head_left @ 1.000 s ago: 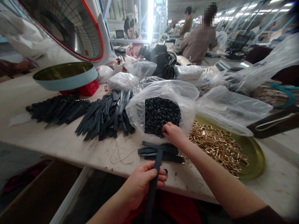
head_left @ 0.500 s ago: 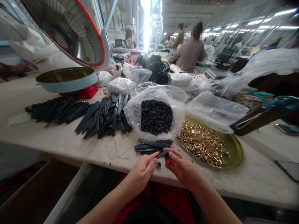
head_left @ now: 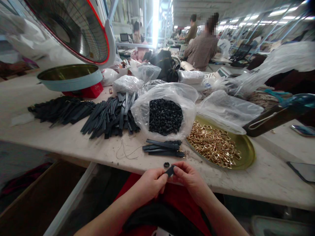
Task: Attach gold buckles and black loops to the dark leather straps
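Between my two hands is a short dark strap (head_left: 170, 170), held at the table's front edge. The fingers of my left hand (head_left: 154, 182) are closed on its left end. My right hand (head_left: 188, 177) pinches the other end, and its fingers hide that tip. Just behind them a small black loop (head_left: 166, 164) lies on the table. Beyond it sits a small stack of dark straps (head_left: 162, 148). A clear plastic bag (head_left: 140, 114) stands open, full of small black loops (head_left: 166, 116). To the right, gold buckles (head_left: 214, 142) are heaped on a round tray (head_left: 249, 154).
Two piles of dark straps (head_left: 112, 114) (head_left: 61, 109) spread over the left of the table. A fan (head_left: 73, 29) and a round tin tray (head_left: 71, 82) stand behind them. A phone (head_left: 304, 130) lies at the right. Other people (head_left: 201, 49) are in the background.
Both hands have come slightly lower and nearer my body with the strap, which now shows its flat side. The loose black loop is now in plain sight behind my fingers.
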Tool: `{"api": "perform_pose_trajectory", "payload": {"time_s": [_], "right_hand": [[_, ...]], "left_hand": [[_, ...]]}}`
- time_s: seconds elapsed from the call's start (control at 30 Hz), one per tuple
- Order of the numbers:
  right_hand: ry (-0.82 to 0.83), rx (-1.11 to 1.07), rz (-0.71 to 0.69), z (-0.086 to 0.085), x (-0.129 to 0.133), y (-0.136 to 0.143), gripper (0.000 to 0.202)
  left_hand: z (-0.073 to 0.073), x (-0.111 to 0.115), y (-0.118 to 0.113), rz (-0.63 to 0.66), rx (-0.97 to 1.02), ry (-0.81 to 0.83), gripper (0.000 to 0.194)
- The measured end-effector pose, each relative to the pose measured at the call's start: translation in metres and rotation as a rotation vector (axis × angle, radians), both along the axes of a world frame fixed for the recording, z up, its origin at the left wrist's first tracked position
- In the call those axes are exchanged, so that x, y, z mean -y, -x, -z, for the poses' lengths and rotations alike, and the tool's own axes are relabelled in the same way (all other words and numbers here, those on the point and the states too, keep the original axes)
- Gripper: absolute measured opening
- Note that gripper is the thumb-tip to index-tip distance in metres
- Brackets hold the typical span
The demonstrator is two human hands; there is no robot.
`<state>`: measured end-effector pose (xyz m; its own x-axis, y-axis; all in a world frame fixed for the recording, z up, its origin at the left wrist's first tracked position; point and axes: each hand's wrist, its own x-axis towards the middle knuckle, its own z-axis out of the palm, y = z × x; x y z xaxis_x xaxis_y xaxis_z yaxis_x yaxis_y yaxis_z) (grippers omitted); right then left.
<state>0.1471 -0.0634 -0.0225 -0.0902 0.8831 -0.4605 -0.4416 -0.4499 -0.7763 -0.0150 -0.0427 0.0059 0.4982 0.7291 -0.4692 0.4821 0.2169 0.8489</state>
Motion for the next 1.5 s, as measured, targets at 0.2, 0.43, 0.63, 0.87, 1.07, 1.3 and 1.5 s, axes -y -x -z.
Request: {"api": "perform_pose_trajectory", "payload": {"time_s": [0.2,0.43,0.63,0.87,1.07,1.3,1.5], "right_hand": [[0.0,0.114,-0.172,-0.003,0.006,-0.001,0.034],[-0.039,0.127,-0.118,-0.007,0.001,-0.005,0.032],[-0.166,0.257,-0.159,-0.002,-0.003,-0.015,0.035],[-0.357,1.67,-0.003,-0.008,-0.071,-0.141,0.02],[-0.278,1.891,-0.299,0.002,-0.109,-0.165,0.011],[-0.293,1.857,-0.309,-0.016,-0.105,-0.167,0.012],[-0.365,1.118,-0.204,-0.023,-0.051,-0.115,0.012]], "left_hand": [[-0.005,-0.002,0.002,0.147,0.026,-0.013,0.025],[-0.011,-0.004,0.006,0.181,0.176,0.279,0.04],[0.007,-0.008,-0.002,-0.009,0.288,0.319,0.056],[0.007,-0.015,-0.017,-0.23,0.393,0.523,0.017],[0.002,-0.02,-0.029,-0.315,0.473,0.648,0.016],[-0.012,-0.017,-0.02,-0.337,0.525,0.682,0.021],[-0.018,-0.009,-0.012,-0.298,0.529,0.643,0.028]]}}
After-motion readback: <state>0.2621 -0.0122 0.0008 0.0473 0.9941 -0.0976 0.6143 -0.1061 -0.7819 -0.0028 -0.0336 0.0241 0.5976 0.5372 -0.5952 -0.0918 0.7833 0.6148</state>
